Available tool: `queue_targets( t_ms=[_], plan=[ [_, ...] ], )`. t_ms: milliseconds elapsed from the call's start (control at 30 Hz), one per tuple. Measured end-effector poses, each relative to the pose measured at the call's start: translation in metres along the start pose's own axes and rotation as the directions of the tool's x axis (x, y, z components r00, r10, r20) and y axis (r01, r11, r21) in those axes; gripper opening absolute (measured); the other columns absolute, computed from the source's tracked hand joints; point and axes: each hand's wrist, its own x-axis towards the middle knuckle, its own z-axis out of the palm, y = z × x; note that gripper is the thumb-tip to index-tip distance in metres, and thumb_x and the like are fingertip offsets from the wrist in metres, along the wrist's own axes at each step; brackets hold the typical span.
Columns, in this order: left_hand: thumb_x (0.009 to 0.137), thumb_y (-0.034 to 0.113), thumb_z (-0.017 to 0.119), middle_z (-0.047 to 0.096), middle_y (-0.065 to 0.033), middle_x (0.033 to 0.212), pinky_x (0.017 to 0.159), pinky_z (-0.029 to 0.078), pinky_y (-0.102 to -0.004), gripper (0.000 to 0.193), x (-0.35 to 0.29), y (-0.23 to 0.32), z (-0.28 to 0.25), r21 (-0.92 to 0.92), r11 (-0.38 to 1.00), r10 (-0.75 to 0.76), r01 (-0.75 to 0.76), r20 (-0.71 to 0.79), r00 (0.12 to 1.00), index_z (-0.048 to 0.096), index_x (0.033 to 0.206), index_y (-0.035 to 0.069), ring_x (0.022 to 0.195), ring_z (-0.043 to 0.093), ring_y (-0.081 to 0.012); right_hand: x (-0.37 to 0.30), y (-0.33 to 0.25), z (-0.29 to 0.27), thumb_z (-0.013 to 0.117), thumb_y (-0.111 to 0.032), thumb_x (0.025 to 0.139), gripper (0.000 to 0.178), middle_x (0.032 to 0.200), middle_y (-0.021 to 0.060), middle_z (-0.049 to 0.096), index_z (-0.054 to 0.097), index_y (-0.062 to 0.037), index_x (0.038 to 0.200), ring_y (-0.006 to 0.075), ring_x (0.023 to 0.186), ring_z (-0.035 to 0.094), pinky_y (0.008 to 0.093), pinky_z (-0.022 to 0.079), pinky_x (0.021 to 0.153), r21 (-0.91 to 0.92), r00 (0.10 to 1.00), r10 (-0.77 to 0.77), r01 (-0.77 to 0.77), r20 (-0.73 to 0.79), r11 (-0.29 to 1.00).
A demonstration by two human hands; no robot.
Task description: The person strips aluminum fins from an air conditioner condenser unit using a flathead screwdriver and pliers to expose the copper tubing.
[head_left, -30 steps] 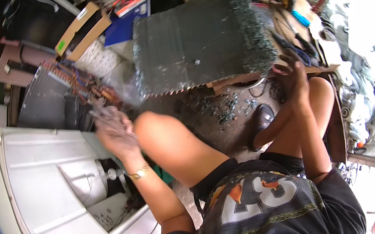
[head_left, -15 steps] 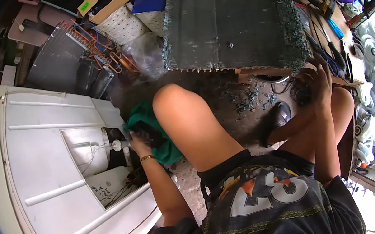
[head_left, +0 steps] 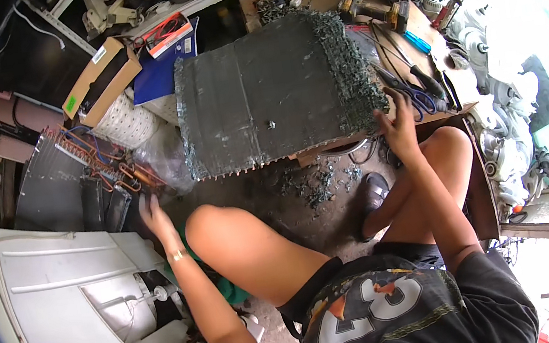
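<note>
A dark grey finned coil, shaped like a flat radiator panel with a ragged, crumbling right edge, lies before me across the edge of the work surface. At its near right corner is my right hand, its fingers spread; whether they touch the fins I cannot tell. My left hand is raised in the air left of my knee, fingers stretched out and slightly blurred, with nothing in it. Below it a green cloth shows partly behind my leg. To the left lies a white appliance cabinet with an opening in its panel.
Pliers, a blue-handled screwdriver and a power drill lie right of the coil. Copper tubing and a paper roll stand left. Grey scraps litter the floor near my shoe.
My left hand has left the green cloth beside the white cabinet and moved up and forward. My right hand stays by the coil's corner. The view has shifted, showing more of the far shelf.
</note>
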Motion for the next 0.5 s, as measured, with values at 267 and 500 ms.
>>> queue_targets(
  t_ms=[267,500],
  plan=[
    [0.096,0.057,0.071,0.054,-0.0189,0.155,0.12,0.035,-0.0424,0.088,0.109,0.003,0.162,0.384,0.792,-0.61,0.474,0.472,0.637,0.047,0.155,-0.004,0.146,0.047,-0.0293,0.039,0.002,0.035,0.08,-0.028,0.091,0.074,0.146,0.0273,0.056,0.047,-0.0039,0.152,0.0447,0.137,0.053,0.0476,0.043,0.115,-0.111,0.983,0.176,-0.17,0.048,0.979],
    [0.096,0.026,0.078,0.071,-0.0131,0.127,0.101,0.05,-0.0407,0.045,0.118,-0.03,0.177,0.058,0.87,-0.492,0.489,0.154,0.857,0.068,0.127,-0.006,0.112,0.066,-0.0235,0.034,0.017,0.043,0.085,-0.017,0.082,0.064,0.132,0.0275,0.065,0.062,-0.0019,0.14,0.043,0.124,0.063,0.0456,0.049,0.108,0.111,0.985,0.151,-0.16,0.089,0.981]
  ],
)
